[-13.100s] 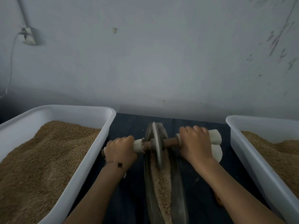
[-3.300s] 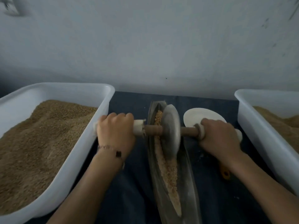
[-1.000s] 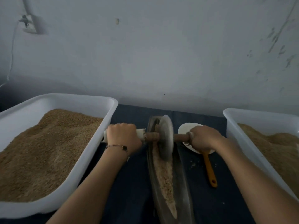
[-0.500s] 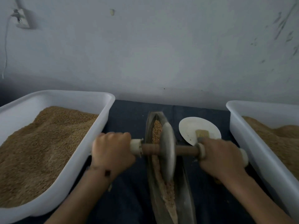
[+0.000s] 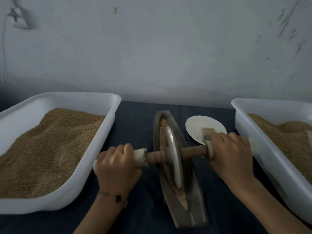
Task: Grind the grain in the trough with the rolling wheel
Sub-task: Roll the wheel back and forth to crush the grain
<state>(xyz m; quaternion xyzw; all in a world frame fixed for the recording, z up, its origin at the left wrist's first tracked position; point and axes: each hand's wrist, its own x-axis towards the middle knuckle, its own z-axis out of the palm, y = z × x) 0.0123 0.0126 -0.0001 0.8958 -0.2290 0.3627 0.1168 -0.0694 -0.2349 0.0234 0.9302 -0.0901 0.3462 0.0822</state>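
Both hands were clamped on the axle handles, left hand at 9 o'clock of the rolling wheel, right hand at 3. Wheel sat mid-trough. Grain at 12 o'clock looked whole, so plenty left to grind imo.

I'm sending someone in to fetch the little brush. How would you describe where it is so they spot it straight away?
Between the two big white tubs of grain, the long metal trough lies on the dark cloth. Just right of its far end sits a small white plate. The brush lies on that plate, beside the right hand: pale bristles, and the only tool there besides the wheel.
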